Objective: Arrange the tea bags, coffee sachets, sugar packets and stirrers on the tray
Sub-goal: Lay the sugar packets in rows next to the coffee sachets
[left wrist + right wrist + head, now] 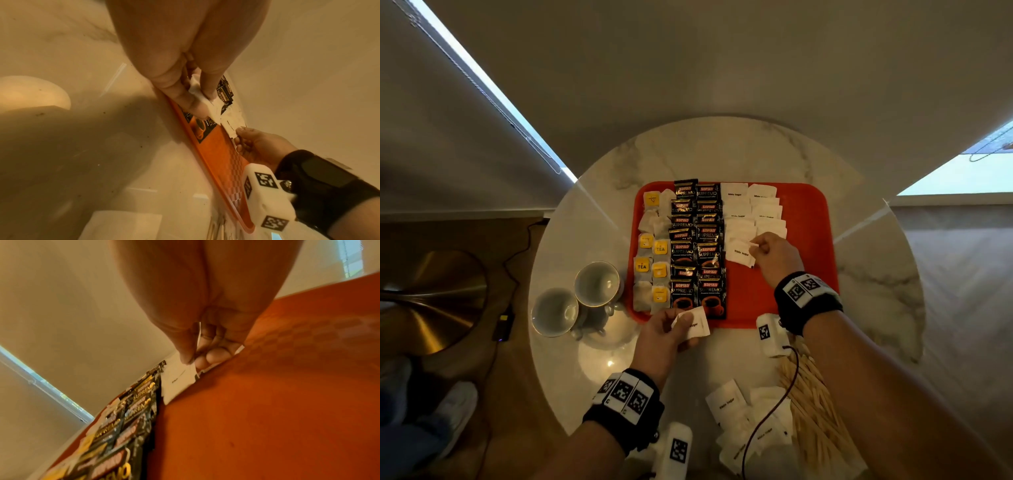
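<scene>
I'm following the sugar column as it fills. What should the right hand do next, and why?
Probably let go. The right hand pinches a white sugar packet that already lies on the red tray at the near end of the sugar rows, beside the coffee sachets. The left hand holds the next packet ready.

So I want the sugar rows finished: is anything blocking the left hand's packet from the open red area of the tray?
Nothing visible blocks it. The left hand holds its sugar packet at the tray's near edge; bare red surface lies just right of the coffee sachets, below where the right hand pinches another packet.
</scene>
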`<state>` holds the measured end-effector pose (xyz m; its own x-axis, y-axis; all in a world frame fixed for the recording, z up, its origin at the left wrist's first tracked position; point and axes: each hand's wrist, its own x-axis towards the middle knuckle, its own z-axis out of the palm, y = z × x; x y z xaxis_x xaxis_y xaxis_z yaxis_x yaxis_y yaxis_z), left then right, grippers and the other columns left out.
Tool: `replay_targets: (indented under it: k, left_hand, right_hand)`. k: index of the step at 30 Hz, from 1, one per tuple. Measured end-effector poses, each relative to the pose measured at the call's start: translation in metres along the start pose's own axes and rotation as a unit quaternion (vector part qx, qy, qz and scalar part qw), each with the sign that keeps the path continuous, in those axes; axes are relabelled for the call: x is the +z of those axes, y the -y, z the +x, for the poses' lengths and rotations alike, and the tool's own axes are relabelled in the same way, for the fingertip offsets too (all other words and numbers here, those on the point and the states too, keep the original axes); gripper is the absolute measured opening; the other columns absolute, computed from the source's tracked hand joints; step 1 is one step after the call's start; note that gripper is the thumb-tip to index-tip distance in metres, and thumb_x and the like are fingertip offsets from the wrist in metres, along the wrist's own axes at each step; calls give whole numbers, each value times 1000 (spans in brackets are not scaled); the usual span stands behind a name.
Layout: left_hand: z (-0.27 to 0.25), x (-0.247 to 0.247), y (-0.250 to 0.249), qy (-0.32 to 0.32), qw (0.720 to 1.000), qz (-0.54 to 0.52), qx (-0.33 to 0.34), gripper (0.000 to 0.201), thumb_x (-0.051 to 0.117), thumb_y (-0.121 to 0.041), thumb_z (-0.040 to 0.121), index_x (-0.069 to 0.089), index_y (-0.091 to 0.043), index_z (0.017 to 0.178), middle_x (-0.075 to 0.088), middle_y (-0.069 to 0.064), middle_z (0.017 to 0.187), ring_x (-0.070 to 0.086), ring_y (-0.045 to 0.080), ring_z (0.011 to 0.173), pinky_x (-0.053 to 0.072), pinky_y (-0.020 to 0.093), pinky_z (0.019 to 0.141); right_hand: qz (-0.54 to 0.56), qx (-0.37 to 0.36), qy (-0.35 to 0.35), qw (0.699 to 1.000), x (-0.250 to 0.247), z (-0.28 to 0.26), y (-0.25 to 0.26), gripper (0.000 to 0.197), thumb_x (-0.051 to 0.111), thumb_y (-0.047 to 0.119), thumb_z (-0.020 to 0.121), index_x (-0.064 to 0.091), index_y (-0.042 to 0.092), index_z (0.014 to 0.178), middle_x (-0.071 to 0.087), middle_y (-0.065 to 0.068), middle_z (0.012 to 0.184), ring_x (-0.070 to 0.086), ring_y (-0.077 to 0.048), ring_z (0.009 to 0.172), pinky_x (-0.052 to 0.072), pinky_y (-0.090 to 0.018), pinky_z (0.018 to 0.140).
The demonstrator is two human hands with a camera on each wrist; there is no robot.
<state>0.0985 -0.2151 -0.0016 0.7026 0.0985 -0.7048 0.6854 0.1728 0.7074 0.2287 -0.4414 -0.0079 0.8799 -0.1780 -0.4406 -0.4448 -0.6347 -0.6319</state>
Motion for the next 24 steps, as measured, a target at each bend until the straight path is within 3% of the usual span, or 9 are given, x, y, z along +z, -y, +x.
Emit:
replay_targets:
  k: [3,7,11,15,18,20,24]
  left_hand:
    - [3,-1,1,-15,1000,-7,-3,16,57,-18,102,63,-4,105,70,19,112,69,32,106,61,38,82]
    - [5,-1,-1,-14,1000,13,8,16,60,-22,100,71,-10,104,74,12,105,70,26,103,59,35,83]
    - [3,7,-7,22,999,40,29,15,66,-22,96,75,-13,104,77,4,99,70,19,98,57,31,83]
    - [3,22,-11,61,994,75,55,11,71,-20,92,78,-17,101,76,9,99,68,24,94,56,43,88]
    - [3,31,-12,72,993,73,59,10,74,-17,90,76,-14,99,73,19,100,67,30,90,55,49,89]
    - [3,36,-13,72,994,57,58,9,71,-13,92,74,-8,99,73,21,96,66,26,85,56,44,86]
    - [0,35,-15,65,995,42,62,10,65,-9,96,70,-1,98,70,10,82,61,19,75,51,30,73]
  right_hand:
    - [23,-9,-28,999,2,0,-1,27,71,26,92,64,16,116,64,0,108,63,-17,96,43,-26,78]
    - [47,-29,-59,997,-2,-27,-1,26,72,32,91,63,21,114,65,4,108,64,-12,95,49,-25,81]
    - [87,-26,78,993,7,-83,0,18,70,40,92,67,28,104,67,15,101,61,2,93,46,-16,79]
    - [88,-18,163,983,25,-114,-16,6,70,37,92,68,34,97,71,9,93,65,-4,83,53,-26,77]
    - [113,-3,158,981,24,-117,-24,3,69,29,95,69,32,95,72,3,88,65,-7,73,55,-30,73]
    - [140,13,141,980,16,-111,-29,6,69,25,95,70,31,96,73,2,90,67,-12,77,57,-35,77]
    - [145,51,26,988,-10,-75,-38,6,67,27,96,68,30,101,72,2,93,69,-21,87,57,-42,80]
